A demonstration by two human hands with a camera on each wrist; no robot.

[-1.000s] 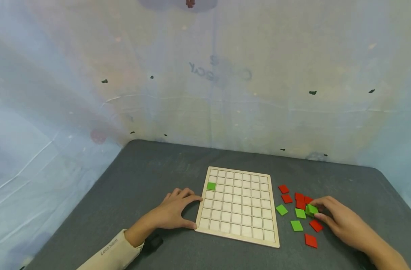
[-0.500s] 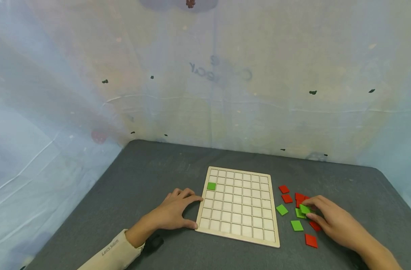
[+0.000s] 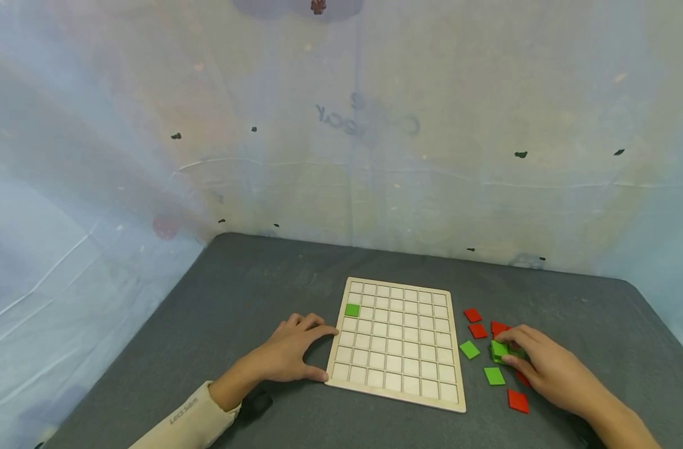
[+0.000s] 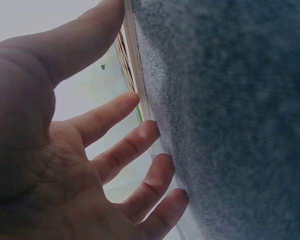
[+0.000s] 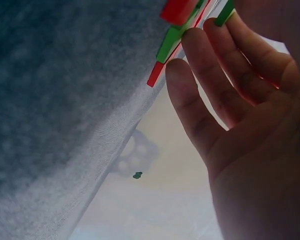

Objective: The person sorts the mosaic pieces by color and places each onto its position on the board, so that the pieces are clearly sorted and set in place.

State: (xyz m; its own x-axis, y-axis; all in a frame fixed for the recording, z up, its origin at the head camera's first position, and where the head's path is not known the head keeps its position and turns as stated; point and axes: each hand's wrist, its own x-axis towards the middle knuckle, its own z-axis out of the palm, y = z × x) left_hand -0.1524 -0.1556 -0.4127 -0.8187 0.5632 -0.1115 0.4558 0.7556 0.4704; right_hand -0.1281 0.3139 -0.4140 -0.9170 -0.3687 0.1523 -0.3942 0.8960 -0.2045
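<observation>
A pale wooden grid board (image 3: pixel 396 332) lies on the dark table, a green square tile (image 3: pixel 352 310) in a left-column cell. The left hand (image 3: pixel 285 355) rests at the board's left side, thumb at the near corner and index fingertip against the edge. In the left wrist view its fingers (image 4: pixel 107 117) are spread, fairly straight, and the palm holds nothing. To the right of the board, the right hand (image 3: pixel 551 371) pinches a green tile (image 3: pixel 498 348) between thumb and fingertips, over other tiles. The right wrist view shows the held tile (image 5: pixel 225 12) edge-on, with its thumb side partly cut off.
Loose red tiles (image 3: pixel 518 401) and green tiles (image 3: pixel 494 376) lie around the right hand, some overlapping or hidden under it. A single green tile (image 3: pixel 469 350) lies near the board's right edge. A pale cloth wall (image 3: pixel 409 156) rises behind the table (image 3: pixel 252 280).
The right hand has moved slightly left with the green tile, uncovering green further right and overlapping another green tile. The left hand and board keep their place.
</observation>
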